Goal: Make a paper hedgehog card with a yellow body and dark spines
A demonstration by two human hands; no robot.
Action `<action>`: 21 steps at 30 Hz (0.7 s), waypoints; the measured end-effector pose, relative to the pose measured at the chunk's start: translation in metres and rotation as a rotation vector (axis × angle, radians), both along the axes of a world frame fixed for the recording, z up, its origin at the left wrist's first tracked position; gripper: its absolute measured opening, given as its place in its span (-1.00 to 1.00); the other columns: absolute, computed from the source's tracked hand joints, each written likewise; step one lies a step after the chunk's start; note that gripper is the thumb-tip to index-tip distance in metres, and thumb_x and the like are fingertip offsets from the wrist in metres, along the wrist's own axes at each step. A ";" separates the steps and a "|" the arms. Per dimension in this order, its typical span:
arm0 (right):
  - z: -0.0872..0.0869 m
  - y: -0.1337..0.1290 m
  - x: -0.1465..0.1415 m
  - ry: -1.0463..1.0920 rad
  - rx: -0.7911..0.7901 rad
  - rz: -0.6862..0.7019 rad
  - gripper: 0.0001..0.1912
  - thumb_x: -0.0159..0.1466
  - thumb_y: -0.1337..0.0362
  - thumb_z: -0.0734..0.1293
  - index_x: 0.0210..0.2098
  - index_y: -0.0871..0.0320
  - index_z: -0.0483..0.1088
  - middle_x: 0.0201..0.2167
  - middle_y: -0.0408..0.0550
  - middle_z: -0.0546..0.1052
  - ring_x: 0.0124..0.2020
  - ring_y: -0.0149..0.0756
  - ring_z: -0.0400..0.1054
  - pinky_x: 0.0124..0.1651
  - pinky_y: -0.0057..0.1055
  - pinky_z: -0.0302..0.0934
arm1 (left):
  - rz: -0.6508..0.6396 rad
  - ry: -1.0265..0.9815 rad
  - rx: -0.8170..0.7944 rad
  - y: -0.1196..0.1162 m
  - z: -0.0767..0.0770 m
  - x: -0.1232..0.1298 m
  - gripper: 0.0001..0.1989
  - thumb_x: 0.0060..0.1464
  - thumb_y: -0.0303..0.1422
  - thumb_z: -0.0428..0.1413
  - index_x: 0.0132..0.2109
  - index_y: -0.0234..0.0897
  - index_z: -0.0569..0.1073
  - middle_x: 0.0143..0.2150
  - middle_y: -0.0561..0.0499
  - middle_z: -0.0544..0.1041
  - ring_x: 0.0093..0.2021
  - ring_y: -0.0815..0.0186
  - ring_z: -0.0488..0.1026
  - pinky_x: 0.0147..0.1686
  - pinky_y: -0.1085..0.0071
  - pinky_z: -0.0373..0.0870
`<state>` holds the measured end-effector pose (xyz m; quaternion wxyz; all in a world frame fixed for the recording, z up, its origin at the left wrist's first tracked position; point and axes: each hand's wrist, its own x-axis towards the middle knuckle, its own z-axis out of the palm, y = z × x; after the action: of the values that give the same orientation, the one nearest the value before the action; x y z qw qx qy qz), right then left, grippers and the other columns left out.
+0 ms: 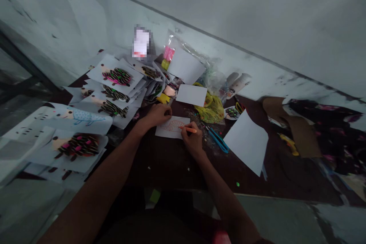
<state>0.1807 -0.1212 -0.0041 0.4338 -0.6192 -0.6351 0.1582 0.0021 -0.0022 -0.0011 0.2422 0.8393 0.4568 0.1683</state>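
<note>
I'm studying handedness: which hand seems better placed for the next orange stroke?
Probably the right hand: it holds the slim orange pen, tip at the orange drawing on the white rectangular paper. The left hand rests by its upper left corner.

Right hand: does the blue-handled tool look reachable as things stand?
Probably yes: the blue-handled tool lies on the table just right of the right hand, with nothing large between them. That hand grips an orange pen, though, so it would likely need to set that down first.

Bare hands (pixel 194 141), slim bare forearms (pixel 114 167), dark clothing (pixel 137 225)
</note>
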 end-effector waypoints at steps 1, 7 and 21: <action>0.000 0.000 0.000 -0.004 0.003 -0.001 -0.87 0.23 0.21 0.25 -0.44 0.06 0.29 -0.49 -0.13 0.51 -0.49 -0.33 0.42 -0.40 -0.43 0.25 | 0.001 0.000 -0.002 0.000 0.000 0.000 -0.85 0.03 -0.45 0.13 -0.27 -0.25 0.60 -0.25 -0.05 0.65 -0.21 0.22 0.54 -0.19 0.36 0.37; -0.001 0.000 0.000 0.002 -0.008 -0.027 -0.85 0.23 0.18 0.26 -0.45 0.05 0.28 -0.52 -0.16 0.49 -0.52 -0.34 0.39 -0.43 -0.44 0.22 | -0.009 -0.014 -0.011 0.001 0.000 0.000 -0.85 0.03 -0.45 0.13 -0.28 -0.25 0.60 -0.26 -0.04 0.65 -0.22 0.24 0.53 -0.20 0.37 0.36; 0.002 -0.002 0.002 0.021 0.014 -0.007 -0.86 0.21 0.21 0.26 -0.47 0.05 0.27 -0.52 -0.15 0.49 -0.50 -0.33 0.39 -0.40 -0.43 0.24 | -0.008 -0.013 -0.010 0.001 -0.001 -0.001 -0.84 0.03 -0.44 0.13 -0.25 -0.26 0.61 -0.26 -0.06 0.65 -0.23 0.22 0.53 -0.18 0.35 0.39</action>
<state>0.1832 -0.1228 -0.0025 0.4453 -0.6167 -0.6295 0.1585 0.0015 -0.0008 -0.0019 0.2500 0.8389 0.4526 0.1702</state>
